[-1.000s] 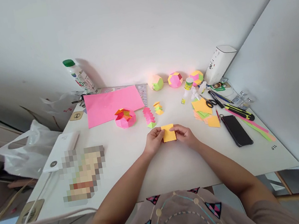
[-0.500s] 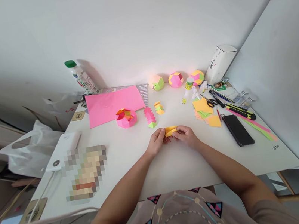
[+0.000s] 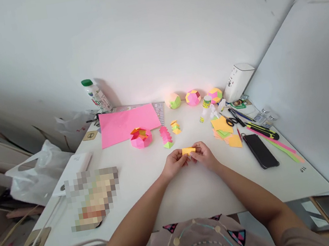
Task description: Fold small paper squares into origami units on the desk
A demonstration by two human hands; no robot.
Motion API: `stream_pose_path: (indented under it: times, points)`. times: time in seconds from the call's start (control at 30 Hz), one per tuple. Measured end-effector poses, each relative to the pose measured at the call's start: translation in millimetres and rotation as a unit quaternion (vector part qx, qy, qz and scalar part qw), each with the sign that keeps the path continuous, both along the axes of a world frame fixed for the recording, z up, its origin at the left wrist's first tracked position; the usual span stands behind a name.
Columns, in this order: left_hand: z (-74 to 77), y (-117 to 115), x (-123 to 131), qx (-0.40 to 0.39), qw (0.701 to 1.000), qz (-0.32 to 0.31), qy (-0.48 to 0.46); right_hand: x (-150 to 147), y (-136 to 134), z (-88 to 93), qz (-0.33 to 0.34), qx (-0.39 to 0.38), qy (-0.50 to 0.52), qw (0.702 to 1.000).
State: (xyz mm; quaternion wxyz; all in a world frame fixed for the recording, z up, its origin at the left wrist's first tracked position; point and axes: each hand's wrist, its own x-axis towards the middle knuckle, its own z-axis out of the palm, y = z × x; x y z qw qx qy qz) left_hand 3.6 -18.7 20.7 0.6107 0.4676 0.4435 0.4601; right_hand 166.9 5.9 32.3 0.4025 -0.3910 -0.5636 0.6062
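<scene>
While the left hand (image 3: 174,163) pinches the left end of a small orange paper (image 3: 188,151), the right hand (image 3: 205,156) is closed on its right end, so the paper sits between them over the middle of the counter (image 3: 194,195). Just beyond lie a pink-and-green pleated piece (image 3: 165,135) and a smaller orange-and-green one (image 3: 175,127), with an open pink paper ball (image 3: 142,142) to their left. Loose paper squares (image 3: 221,124), scissors (image 3: 231,121) and a black phone (image 3: 261,150) lie to the right.
</scene>
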Motion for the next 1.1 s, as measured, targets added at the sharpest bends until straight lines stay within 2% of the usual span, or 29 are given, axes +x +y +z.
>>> stream_pose_path:
  times: [0.1,0.23,0.43,0.73,0.93,1.1]
  points:
    - [-2.3,0,1,-0.005,1.000,-0.004,-0.001,0,0,-0.2,-0.012,-0.012,-0.006,1.000]
    - [-3.4,0,2,0.009,1.000,-0.010,0.005,3,3,-6.4,0.025,-0.004,-0.011,1.000]
    - [-3.1,-1,2,0.010,1.000,-0.024,0.015,6,3,-13.4,0.029,-0.009,-0.019,0.999]
    - [-0.3,-3,1,0.011,0.998,-0.042,0.045,6,0,-13.8,0.048,-0.022,-0.032,0.998]
    - [1.4,-3,0,0.118,0.978,-0.006,0.169,8,1,-13.1,0.044,-0.030,-0.028,0.998]
    - [0.6,-1,-1,0.132,0.975,-0.004,0.180,9,0,-11.3,0.043,-0.034,-0.018,0.998]
